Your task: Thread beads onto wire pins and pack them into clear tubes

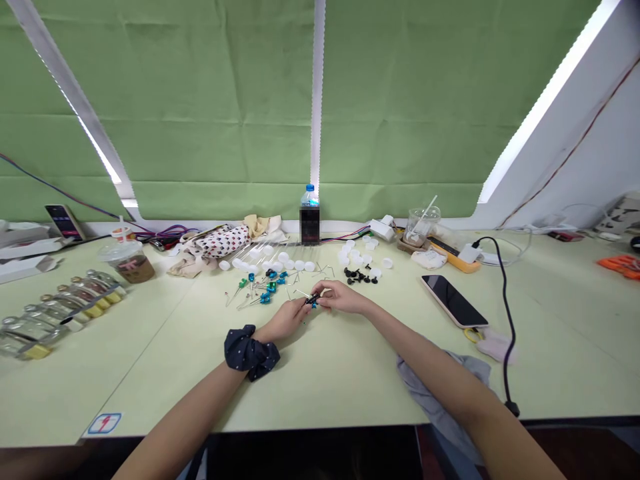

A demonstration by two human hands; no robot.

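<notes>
Near the middle of the table my left hand (pixel 289 320) and my right hand (pixel 339 295) meet, fingers closed around a small black and blue part (pixel 313 299) with a thin wire sticking out. Its exact kind is too small to make out. To the left of my hands lie several blue and green parts (pixel 270 288) with bent wires. Beyond my right hand is a scatter of small black pieces (pixel 357 275), with white round caps (pixel 387 263) around them. Clear tubes with white ends (pixel 283 257) lie behind the blue parts.
A bottle with a blue cap (pixel 310 217) stands at the back. On the right are a phone (pixel 454 300), a black cable (pixel 506 320) and a plastic cup (pixel 420 225). Glass bottles (pixel 63 310) and a drink cup (pixel 133 260) are on the left. Grey cloth (pixel 440 393) lies under my right forearm.
</notes>
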